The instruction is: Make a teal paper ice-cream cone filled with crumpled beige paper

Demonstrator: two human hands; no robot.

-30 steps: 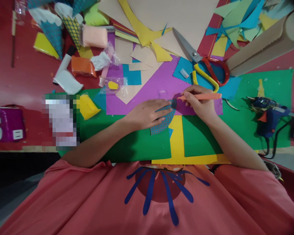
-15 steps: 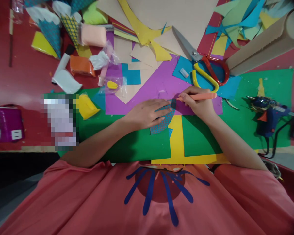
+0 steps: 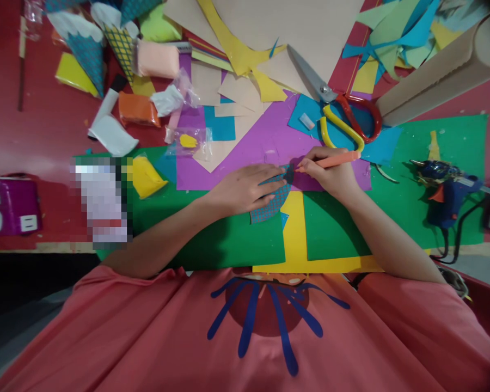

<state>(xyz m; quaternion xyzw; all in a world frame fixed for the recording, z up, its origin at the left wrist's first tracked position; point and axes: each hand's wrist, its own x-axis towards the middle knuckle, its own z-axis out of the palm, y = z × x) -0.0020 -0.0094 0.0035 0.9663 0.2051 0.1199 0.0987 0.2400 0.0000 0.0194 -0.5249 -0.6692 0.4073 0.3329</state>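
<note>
Pressing patterned paper (image 3: 271, 207) down with left hand (image 3: 245, 188), fingers laid flat and nearly together, without any pinch. Pinching marker (image 3: 338, 159) low, close to its tip, with right hand (image 3: 326, 169), barrel sloping up to the right. Lying across the border of purple sheet (image 3: 228, 169) and green sheet (image 3: 228, 245), partly under the left fingers, with curved edge to the right. Pointing the marker tip just beside that edge; too small to tell contact from a gap. Probably marking along the edge, judging by the pose. Next, likely calling for steady left pressure and a short, light right stroke, without nudging the paper.

Among containers, from left: at far yellow packet (image 3: 75, 73), wrapped around something soft, perhaps clay. Just beside it, at blue cone (image 3: 85, 57), white stuff around the wide end, inside not visible. Then orange packet (image 3: 139, 110), near yellow packet (image 3: 147, 177) and pink packet (image 3: 158, 60), all plump, apparently clay-filled. Nearer the hands, in clear bag (image 3: 204, 147), one yellow lump (image 3: 188, 141).
</note>
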